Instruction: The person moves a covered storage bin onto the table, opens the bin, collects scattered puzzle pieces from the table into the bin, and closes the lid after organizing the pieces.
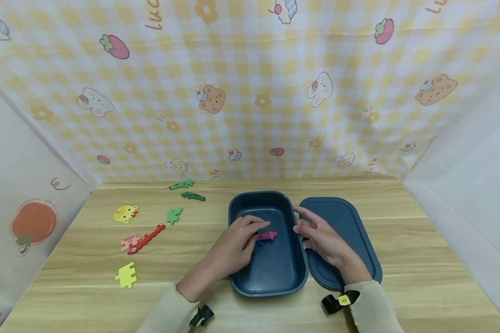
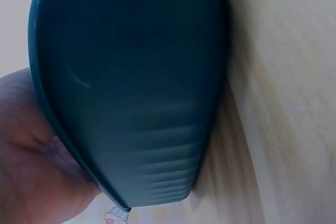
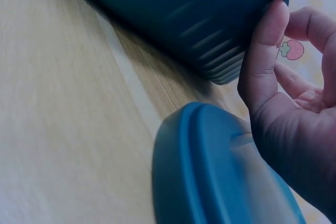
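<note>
Pink puzzle piece (image 1: 267,236), flat, in smooth rounded navy box (image 1: 275,273)

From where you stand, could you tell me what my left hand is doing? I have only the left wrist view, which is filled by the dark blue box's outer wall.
Observer: Your left hand reaches inside the blue box, fingers on a pink puzzle piece lying on its floor.
Operator: Thank you. Where is the right hand?
Observer: The right hand rests over the lid, thumb at the box's right rim.
Operator: Are any pieces left outside?
Observer: Yes, several lie on the table to the left, among them a yellow piece and a red piece.
</note>
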